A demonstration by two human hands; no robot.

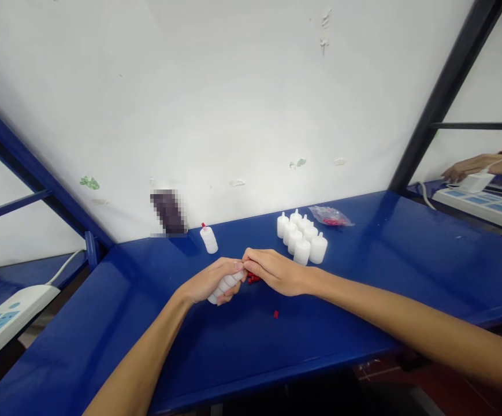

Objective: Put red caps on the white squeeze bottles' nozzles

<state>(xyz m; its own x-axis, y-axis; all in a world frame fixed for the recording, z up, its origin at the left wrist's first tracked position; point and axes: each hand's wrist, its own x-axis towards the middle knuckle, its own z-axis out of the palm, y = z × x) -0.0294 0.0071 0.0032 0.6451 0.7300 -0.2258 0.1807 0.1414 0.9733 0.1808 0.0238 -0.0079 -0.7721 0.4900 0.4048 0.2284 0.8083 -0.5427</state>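
A white ribbed bottle [225, 286] lies tilted in my left hand [209, 279], whose fingers wrap round it. My right hand [276, 271] meets its upper end with fingertips pinched together, hiding the tip and whatever they hold. Small red caps [253, 278] lie in a pile, partly behind my right hand, and a single red cap [276, 315] lies nearer the front. Another white bottle with a red cap [209, 238] stands behind my left hand. Several uncapped white bottles [302, 251] stand grouped beyond my right hand.
On the blue table [320, 323], a clear plastic bag [331, 216] with red pieces lies near the wall. A dark pixelated object [169, 212] leans there too. Power strips [6, 323] sit at left and right. Another person's hand [471, 167] shows at far right.
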